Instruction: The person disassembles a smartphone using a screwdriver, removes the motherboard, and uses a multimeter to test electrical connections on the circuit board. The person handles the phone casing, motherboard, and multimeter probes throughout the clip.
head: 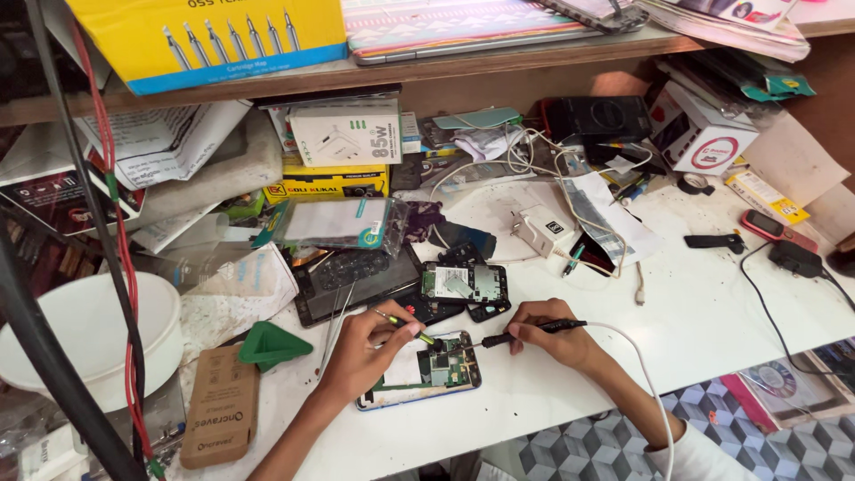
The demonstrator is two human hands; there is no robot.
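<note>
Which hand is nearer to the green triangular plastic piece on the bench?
The left hand. It sits just right of the green triangular piece, holding a small screwdriver. The right hand is farther right, beyond the opened phone.

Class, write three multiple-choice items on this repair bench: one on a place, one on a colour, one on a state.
1. Where does the green triangular tool lie?
A. left of the left hand
B. on the shelf
C. inside the white bowl

2. What colour is the cable from the tool in the right hand?
A. red
B. white
C. yellow

3. In what state is the phone under the hands?
A. opened, circuit board bare
B. closed, screen lit
C. boxed

Answers: 1 A, it sits on the table beside the cardboard box. 2 B, a white cable trails from the black-handled tool. 3 A, its green board shows.
</note>
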